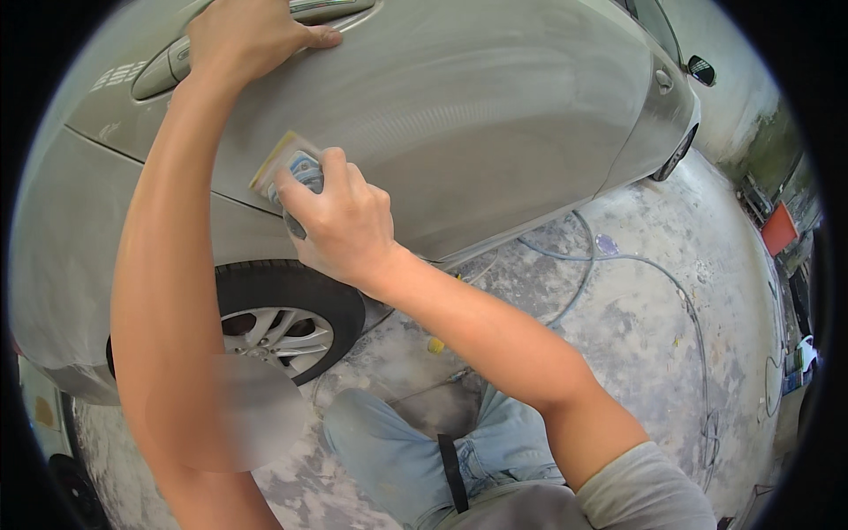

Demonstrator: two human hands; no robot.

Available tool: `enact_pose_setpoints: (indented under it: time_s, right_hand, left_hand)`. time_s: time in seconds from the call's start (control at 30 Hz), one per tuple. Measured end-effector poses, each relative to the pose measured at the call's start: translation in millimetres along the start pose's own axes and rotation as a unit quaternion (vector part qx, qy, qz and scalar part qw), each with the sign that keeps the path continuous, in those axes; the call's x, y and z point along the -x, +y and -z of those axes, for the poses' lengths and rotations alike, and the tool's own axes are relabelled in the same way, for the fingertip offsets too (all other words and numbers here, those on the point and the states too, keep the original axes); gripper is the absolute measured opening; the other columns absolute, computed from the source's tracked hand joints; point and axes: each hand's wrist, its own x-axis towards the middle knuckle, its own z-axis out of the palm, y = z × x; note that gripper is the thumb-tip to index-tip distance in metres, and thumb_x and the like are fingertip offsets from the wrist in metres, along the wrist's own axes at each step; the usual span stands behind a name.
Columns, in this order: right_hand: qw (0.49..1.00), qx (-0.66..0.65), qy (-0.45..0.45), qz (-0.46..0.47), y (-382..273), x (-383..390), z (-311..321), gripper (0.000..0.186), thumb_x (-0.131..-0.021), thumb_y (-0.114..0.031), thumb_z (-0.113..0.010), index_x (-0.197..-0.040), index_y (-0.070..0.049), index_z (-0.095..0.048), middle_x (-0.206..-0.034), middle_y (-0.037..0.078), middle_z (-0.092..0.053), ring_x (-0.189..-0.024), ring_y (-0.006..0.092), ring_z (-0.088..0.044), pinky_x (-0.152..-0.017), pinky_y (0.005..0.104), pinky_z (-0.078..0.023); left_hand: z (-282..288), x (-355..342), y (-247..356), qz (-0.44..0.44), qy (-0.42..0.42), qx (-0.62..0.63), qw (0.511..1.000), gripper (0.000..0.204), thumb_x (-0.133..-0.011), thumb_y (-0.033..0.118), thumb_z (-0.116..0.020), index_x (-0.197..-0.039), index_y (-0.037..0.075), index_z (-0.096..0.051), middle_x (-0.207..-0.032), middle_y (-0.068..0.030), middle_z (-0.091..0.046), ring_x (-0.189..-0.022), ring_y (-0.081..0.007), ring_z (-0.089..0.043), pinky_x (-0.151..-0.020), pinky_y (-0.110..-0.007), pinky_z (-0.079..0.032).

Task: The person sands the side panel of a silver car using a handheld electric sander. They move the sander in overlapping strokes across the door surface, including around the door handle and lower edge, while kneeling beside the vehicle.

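My right hand [340, 212] grips a sanding block [281, 163] with a pale, yellow-edged pad, which is on the silver car's rear door panel [503, 106], near a seam above the wheel. My left hand [238, 40] rests high on the bodywork beside the chrome door handle [159, 75], its thumb stretched out and the other fingers partly cut off at the top. Light, dusty streaks mark the door under my hands. My left forearm crosses in front of the rear wheel [309, 336] and hides part of it.
Hoses [588, 265] run over the mottled concrete floor [636, 336] beside my bent legs [380, 442]. The car's front end and side mirror [700, 69] are at the upper right, near a stained wall [751, 132]. A red object [777, 228] and clutter line the right side.
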Motion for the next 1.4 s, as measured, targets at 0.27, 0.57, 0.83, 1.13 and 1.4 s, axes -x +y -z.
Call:
enact_pose_setpoints:
  time_s: [0.27, 0.57, 0.83, 1.13, 1.4]
  right_hand:
    - [0.991, 0.114, 0.002, -0.071, 83, -32, 51, 0.055, -0.072, -0.022, -0.092, -0.123, -0.022, -0.07, -0.11, 0.018, -0.054, -0.081, 0.0361, -0.07, -0.058, 0.0464, -0.058]
    - [0.998, 0.053, -0.037, 0.014, 27, 9, 16, 0.057, -0.072, -0.019, -0.091, -0.126, -0.022, -0.072, -0.109, 0.016, -0.057, -0.084, 0.0343, -0.07, -0.061, 0.0453, -0.058]
    - [0.988, 0.099, 0.071, -0.092, 63, -14, 41, 0.052, -0.073, -0.02, -0.091, -0.122, -0.023, -0.072, -0.109, 0.018, -0.054, -0.085, 0.0376, -0.07, -0.058, 0.0487, -0.058]
    - [0.998, 0.026, -0.043, 0.022, 15, 7, 14, 0.052, -0.069, -0.011, -0.085, -0.117, -0.026, -0.072, -0.103, 0.015, -0.052, -0.079, 0.0333, -0.065, -0.055, 0.044, -0.056]
    - [0.992, -0.005, -0.078, 0.098, 15, 26, 11, 0.051, -0.069, -0.012, -0.086, -0.116, -0.025, -0.071, -0.102, 0.014, -0.054, -0.079, 0.03, -0.066, -0.056, 0.0421, -0.056]
  left_hand:
    - [-6, -6, -7, 0.008, -0.006, -0.019, 1.0, 0.063, -0.066, 0.058, -0.094, -0.088, 0.0, -0.082, -0.091, -0.0232, -0.079, -0.09, -0.0383, -0.078, -0.086, -0.048, -0.061]
    - [0, 2, -5, 0.0, -0.009, -0.005, 1.0, 0.063, -0.068, 0.058, -0.094, -0.094, 0.001, -0.083, -0.099, -0.024, -0.08, -0.095, -0.0374, -0.079, -0.089, -0.048, -0.061]
    - [0, 0, -4, -0.003, 0.003, -0.022, 1.0, 0.064, -0.067, 0.056, -0.095, -0.097, 0.001, -0.084, -0.096, -0.0235, -0.08, -0.095, -0.0382, -0.078, -0.089, -0.048, -0.061]
    - [2, 0, -5, 0.0, -0.013, -0.003, 1.0, 0.061, -0.066, 0.054, -0.096, -0.098, 0.004, -0.085, -0.099, -0.0213, -0.081, -0.097, -0.0371, -0.078, -0.09, -0.047, -0.06]
    - [3, 4, -3, 0.004, -0.053, 0.043, 0.998, 0.061, -0.067, 0.055, -0.096, -0.097, 0.004, -0.084, -0.102, -0.0216, -0.081, -0.1, -0.0373, -0.078, -0.091, -0.047, -0.06]
